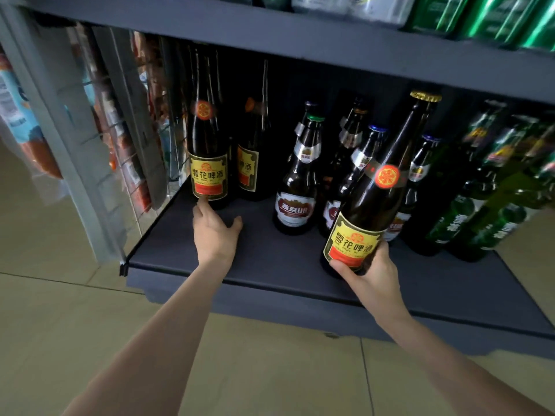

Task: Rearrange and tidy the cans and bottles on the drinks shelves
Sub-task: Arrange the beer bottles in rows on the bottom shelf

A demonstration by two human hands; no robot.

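Gripping tilted yellow-label bottle (pixel 371 205), right hand (pixel 371 274)

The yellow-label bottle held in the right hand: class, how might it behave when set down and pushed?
The yellow-label bottle looks like tall, narrow glass, so probably top-heavy and apt to tip. The right hand grips only its base while it leans. It is likely fragile if knocked against the red-label bottles.

The green bottles (pixel 480 211) at the right are blurred, and their labels cannot be read. The green cans (pixel 492 19) on the upper shelf are cut off by the top edge. The packets (pixel 120 121) behind the wire rack are smeared beyond recognition.
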